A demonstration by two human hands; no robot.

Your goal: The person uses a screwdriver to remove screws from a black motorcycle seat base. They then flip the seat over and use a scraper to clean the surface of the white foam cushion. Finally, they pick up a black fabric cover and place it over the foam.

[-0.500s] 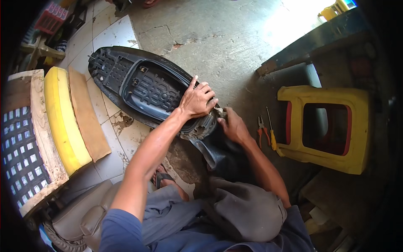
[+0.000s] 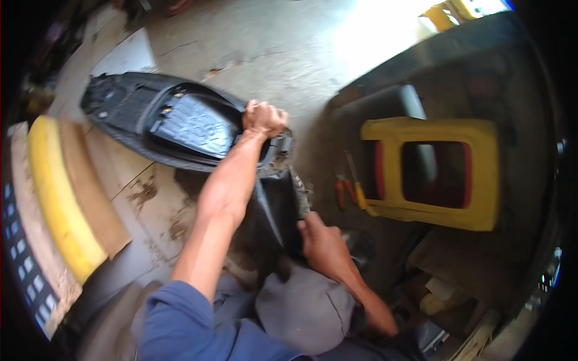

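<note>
A black motorcycle seat [image 2: 114, 105] lies upside down on the floor in front of me, its ribbed plastic underside facing up. My left hand [image 2: 265, 118] is closed over the rim near the seat's right end, fingers curled round the edge. From that end a black seat cover [image 2: 274, 207] hangs loose and stretches toward me. My right hand [image 2: 323, 243] grips the cover's frayed edge close to my knee, pulling it taut. Motion blurs the fingertips of the right hand.
Right of the seat, pliers with orange handles [image 2: 342, 192] and a yellow-handled screwdriver [image 2: 359, 194] lie by a yellow and red plastic stool [image 2: 490, 174]. On the left stand a curved yellow piece [image 2: 57, 186] and a brown board [image 2: 90, 180]. A dark bench edge [image 2: 421, 54] runs behind.
My right hand has drawn the cover's edge away from the seat, toward my body. My left hand's spread fingers have closed on the rim. The whole view has shifted.
</note>
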